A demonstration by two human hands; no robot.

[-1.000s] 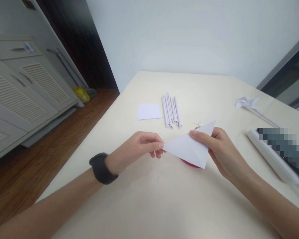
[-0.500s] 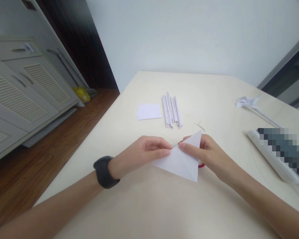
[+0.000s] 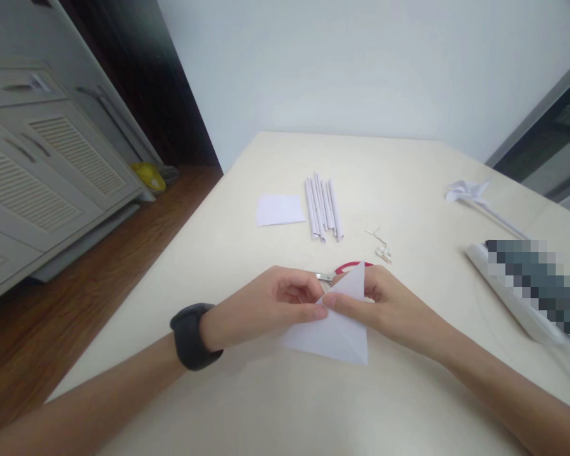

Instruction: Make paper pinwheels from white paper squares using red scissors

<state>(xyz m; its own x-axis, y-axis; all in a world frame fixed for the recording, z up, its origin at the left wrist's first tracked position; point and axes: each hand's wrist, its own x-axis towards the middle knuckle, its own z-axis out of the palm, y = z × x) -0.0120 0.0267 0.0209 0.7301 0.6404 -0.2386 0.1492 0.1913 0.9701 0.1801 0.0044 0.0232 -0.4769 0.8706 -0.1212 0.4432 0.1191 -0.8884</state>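
A white paper folded into a triangle [image 3: 335,329] is held just above the cream table [image 3: 285,405] between both hands. My left hand [image 3: 270,304], with a dark band on its wrist, pinches the paper's left edge. My right hand [image 3: 384,304] pinches the same sheet near its top corner, thumb on the front face. The two thumbs nearly touch. Red-handled scissors [image 3: 346,269] lie on the table just behind the paper, partly hidden by it and my fingers.
Several rolled white paper sticks [image 3: 323,209] and a small white paper square [image 3: 280,210] lie farther back. Small white bits [image 3: 382,250] sit right of the scissors. A folded paper pinwheel [image 3: 470,191] lies far right. A blurred object [image 3: 532,285] lies at the right edge. Cabinets stand left.
Both hands have come closer together and nearer to me, turning the triangle so one corner points up. The scissors behind it now show.
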